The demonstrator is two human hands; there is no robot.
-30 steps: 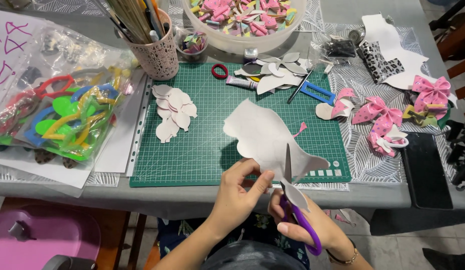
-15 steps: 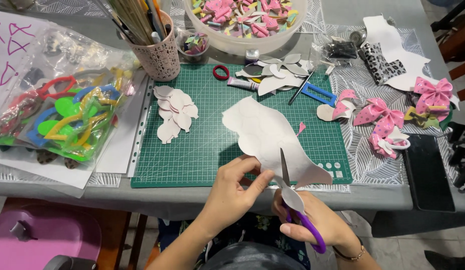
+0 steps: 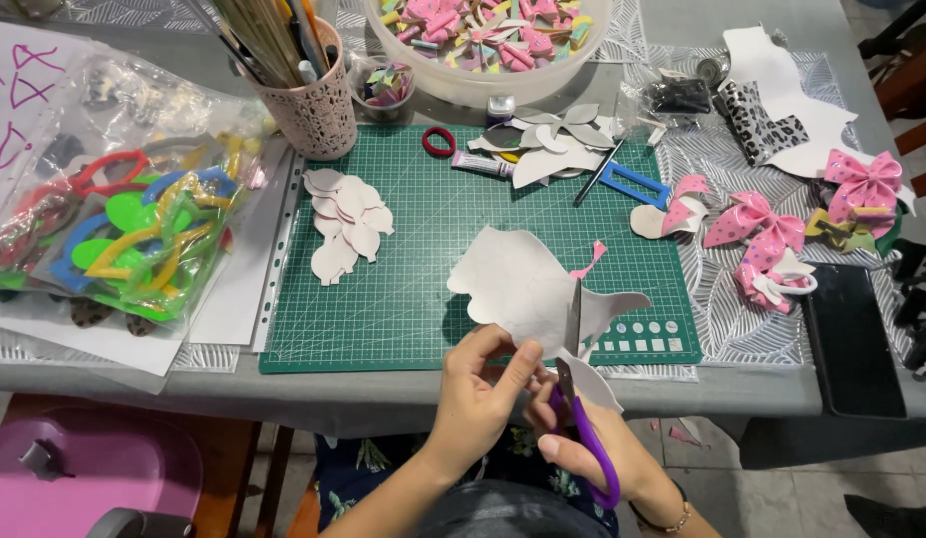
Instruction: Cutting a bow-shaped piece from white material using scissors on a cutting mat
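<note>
The white sheet [image 3: 528, 289] lay over the near edge of the green cutting mat [image 3: 403, 299], pinched by the left hand [image 3: 483, 394] — fingers closed on its edge. The right hand [image 3: 592, 453] gripped purple-handled scissors [image 3: 580, 399], blades upright through the sheet; its fingers were partly hidden behind the handles. A pile of cut petals [image 3: 345, 221] sat further out.
</note>
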